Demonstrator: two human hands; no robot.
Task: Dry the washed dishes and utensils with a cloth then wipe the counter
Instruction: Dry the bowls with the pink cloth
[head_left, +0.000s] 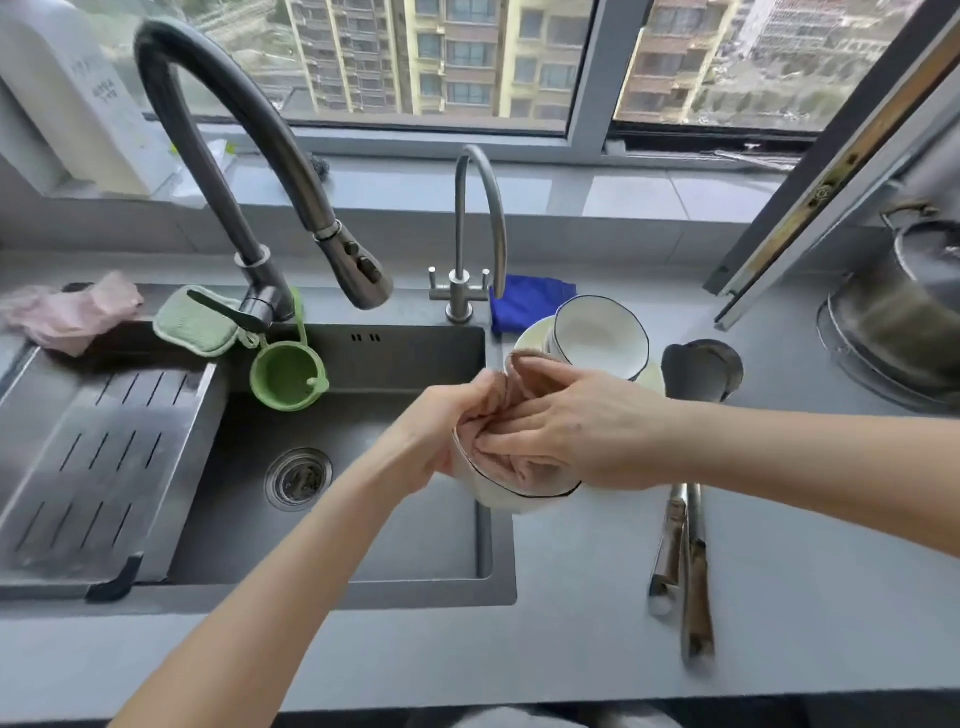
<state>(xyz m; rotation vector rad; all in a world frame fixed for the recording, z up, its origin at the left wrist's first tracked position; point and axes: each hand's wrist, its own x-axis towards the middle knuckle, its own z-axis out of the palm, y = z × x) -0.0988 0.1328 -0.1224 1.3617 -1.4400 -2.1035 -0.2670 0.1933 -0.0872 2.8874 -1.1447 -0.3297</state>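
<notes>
Left forearm (291, 545) crosses the sink (498, 571) to the left hand (441, 431), which grips the bowl (498, 493) by its left wall, above the sink's right rim. From the sink's right, the right hand (561, 426) bunches the pink cloth (524, 465) inside the bowl, whose mouth tilts toward it, so wiping likely falls to that hand.

I see a dusty-pink cloth (524, 465) inside a white bowl (493, 496) with a thin dark rim line; the other bowl (597, 338) shows the same pattern. The rag (522, 306) is royal blue, the pad (193, 325) and cup (287, 373) pale green, the desk (779, 571) grey.
</notes>
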